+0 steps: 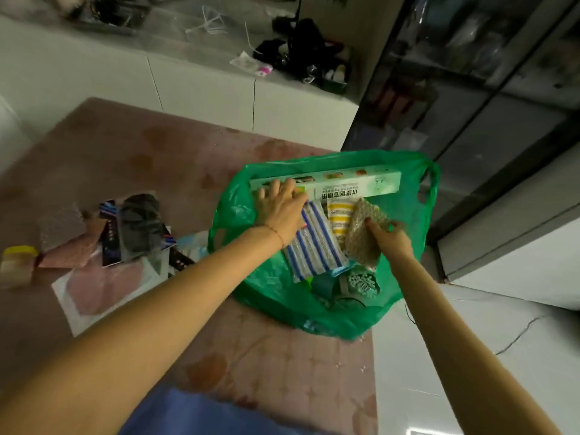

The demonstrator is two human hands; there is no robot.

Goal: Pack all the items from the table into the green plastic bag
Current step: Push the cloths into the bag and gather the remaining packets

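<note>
The green plastic bag [273, 287] lies open on the pink table's right side. Inside it are a long pale green box [361, 180], a blue-striped pack [314, 246], a yellow-striped pack [340, 216] and a tan textured sponge pad [361, 233]. My left hand [279, 205] rests flat, fingers spread, on the box's left end and the blue-striped pack. My right hand [389, 238] grips the tan pad by its right edge, inside the bag. Left of the bag, more items lie on the table: a dark pack [138, 224], pink pouches [91, 284] and a yellow-lidded jar [17, 262].
The pink floral table [251, 356] ends just right of the bag, over a white floor. A dark glass cabinet [470, 105] stands at the right. White low cabinets [201, 89] with clutter on top run along the back.
</note>
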